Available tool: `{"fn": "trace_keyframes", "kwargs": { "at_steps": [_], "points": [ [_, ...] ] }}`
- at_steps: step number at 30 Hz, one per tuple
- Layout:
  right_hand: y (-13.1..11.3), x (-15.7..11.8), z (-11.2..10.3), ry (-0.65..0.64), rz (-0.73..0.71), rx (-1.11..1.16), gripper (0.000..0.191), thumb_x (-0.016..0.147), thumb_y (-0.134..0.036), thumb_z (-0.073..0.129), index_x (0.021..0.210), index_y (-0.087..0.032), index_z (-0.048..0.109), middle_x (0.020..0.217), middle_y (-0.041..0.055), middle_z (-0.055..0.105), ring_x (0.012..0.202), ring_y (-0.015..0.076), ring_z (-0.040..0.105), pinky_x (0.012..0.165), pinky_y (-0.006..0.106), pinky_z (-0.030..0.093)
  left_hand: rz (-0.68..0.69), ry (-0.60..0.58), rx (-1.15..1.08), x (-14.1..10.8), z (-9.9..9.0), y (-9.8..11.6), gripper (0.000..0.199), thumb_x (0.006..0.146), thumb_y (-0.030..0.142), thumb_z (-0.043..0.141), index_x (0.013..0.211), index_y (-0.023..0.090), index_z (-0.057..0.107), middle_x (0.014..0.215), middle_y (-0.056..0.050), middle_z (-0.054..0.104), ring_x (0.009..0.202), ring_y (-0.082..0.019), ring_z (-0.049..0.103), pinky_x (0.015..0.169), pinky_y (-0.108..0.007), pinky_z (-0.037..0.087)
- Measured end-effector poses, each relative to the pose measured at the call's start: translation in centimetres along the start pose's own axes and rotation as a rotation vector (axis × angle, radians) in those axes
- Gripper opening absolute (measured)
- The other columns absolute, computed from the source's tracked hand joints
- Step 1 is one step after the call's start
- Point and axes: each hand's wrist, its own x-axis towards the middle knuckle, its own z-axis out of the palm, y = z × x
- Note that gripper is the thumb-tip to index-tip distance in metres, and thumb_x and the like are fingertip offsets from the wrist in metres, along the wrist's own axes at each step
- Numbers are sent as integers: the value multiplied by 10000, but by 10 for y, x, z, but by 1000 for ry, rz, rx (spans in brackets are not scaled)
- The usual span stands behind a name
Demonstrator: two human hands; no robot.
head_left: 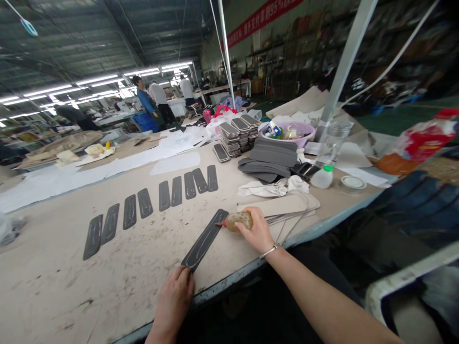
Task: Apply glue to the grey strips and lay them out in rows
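Observation:
My right hand (258, 231) grips a squeeze bottle (239, 221) of brownish liquid, tipped on its side. The bottle's red nozzle points left and meets a long dark grey strip (205, 242) near its far end. A glossy line of what looks like glue runs along that strip. At the strip's near end, the curled fingers of my left hand (176, 292) hold it against the table. Beyond lies a slanting row of shorter dark pieces, among them one at the left (93, 237) and one at the right (212, 178), with shiny lines on them.
Stacks of light-edged dark pieces (230, 138) and a pile of dark grey strips (270, 160) stand farther back. Near my right arm are pale strips (276, 204), a white cloth (274, 186), a green-capped bottle (322, 177) and a clear jar (332, 143). A purple basin (304, 135) sits behind.

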Motion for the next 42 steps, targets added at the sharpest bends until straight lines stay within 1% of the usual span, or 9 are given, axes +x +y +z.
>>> {"fn": "trace_keyframes", "kwargs": {
  "at_steps": [5, 12, 23, 26, 30, 33, 37, 40, 42],
  "points": [
    [5, 5, 0, 94, 39, -19, 312, 736, -216, 632, 1008, -197, 480, 983, 67, 494, 948, 230, 493, 853, 404, 443, 47, -8, -41, 1, -1, -9, 194, 848, 203, 450, 911, 202, 634, 956, -44, 642, 813, -151, 632, 753, -249, 515],
    [7, 8, 2, 41, 16, -53, 294, 753, -203, 611, 1021, -203, 490, 1009, 75, 487, 983, 229, 496, 879, 394, 454, 29, -16, -49, 4, -2, -5, 183, 852, 205, 447, 853, 192, 630, 905, -50, 638, 795, -156, 626, 730, -270, 513],
    [7, 2, -17, 69, -23, -67, 293, 759, -241, 613, 1026, -205, 498, 1016, 87, 487, 996, 244, 495, 890, 423, 454, -43, -26, 26, 2, -4, 7, 176, 853, 164, 428, 840, 180, 603, 888, -59, 607, 797, -169, 596, 744, -313, 480],
    [8, 2, -15, 104, -40, -58, 284, 767, -266, 602, 1023, -206, 496, 1009, 87, 490, 993, 250, 496, 888, 442, 451, -61, -34, -1, 3, -6, 9, 182, 853, 164, 421, 824, 182, 600, 873, -58, 600, 797, -166, 594, 741, -306, 476],
    [7, 3, -12, 65, -50, -46, 270, 767, -303, 610, 998, -203, 511, 981, 85, 510, 964, 257, 507, 854, 448, 461, -107, -26, -91, 4, -8, 11, 185, 849, 158, 412, 843, 178, 596, 877, -59, 598, 817, -161, 592, 764, -298, 467],
    [4, 3, -14, 63, 37, 46, 321, 752, -377, 631, 992, -196, 518, 960, 82, 541, 914, 260, 526, 828, 462, 456, -202, -14, -166, 4, -11, 10, 195, 841, 149, 405, 818, 176, 597, 842, -51, 598, 770, -146, 588, 732, -277, 456],
    [6, 4, -20, 152, 357, 391, 476, 667, -452, 704, 1041, -222, 518, 910, 49, 587, 803, 237, 575, 745, 436, 482, -400, -10, -212, 4, -37, -6, 154, 778, 142, 458, 748, 162, 608, 765, -36, 600, 695, -127, 574, 654, -241, 423],
    [11, 8, -21, 254, 522, 690, 478, 592, -406, 769, 998, -285, 548, 916, 46, 598, 782, 223, 593, 761, 429, 478, -589, -40, -202, 4, -79, -38, 148, 725, 152, 490, 731, 165, 637, 732, -21, 627, 690, -121, 572, 644, -226, 405],
    [11, 10, -20, 233, 609, 802, 424, 574, -367, 782, 942, -326, 574, 961, 64, 598, 786, 212, 599, 785, 434, 459, -715, -52, -172, 5, -114, -72, 160, 705, 173, 499, 721, 172, 658, 691, -12, 640, 667, -123, 571, 616, -220, 396]
  ]
}}
